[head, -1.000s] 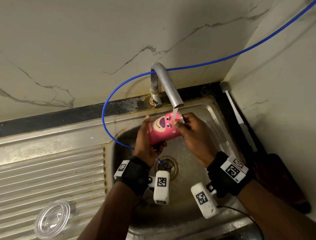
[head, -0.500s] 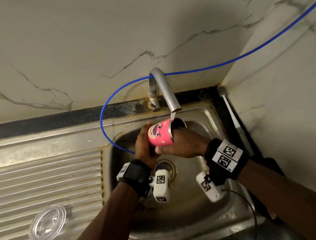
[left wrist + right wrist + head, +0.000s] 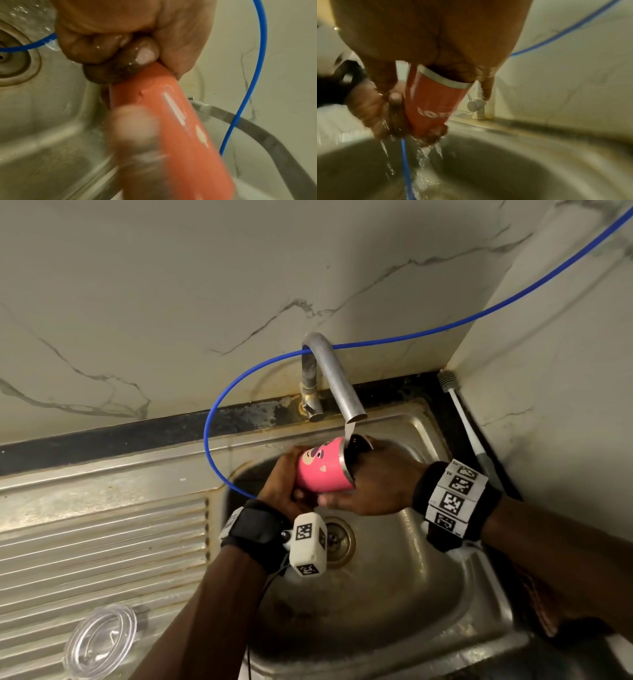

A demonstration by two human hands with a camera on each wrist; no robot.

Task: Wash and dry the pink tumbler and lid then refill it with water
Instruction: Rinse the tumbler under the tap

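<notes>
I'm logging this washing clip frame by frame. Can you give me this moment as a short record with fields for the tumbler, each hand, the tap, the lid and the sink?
tumbler: pink tumbler lies tilted on its side over the sink, mouth toward the right, under the spout
left hand: left hand grips the tumbler's base end
right hand: right hand has fingers inside the tumbler's mouth, thumb outside on the wall
tap: tap is running; a thin stream falls at the tumbler's rim
lid: clear lid lies on the ribbed drainboard, apart from both hands
sink: sink is wet; water drips from the hands
</notes>
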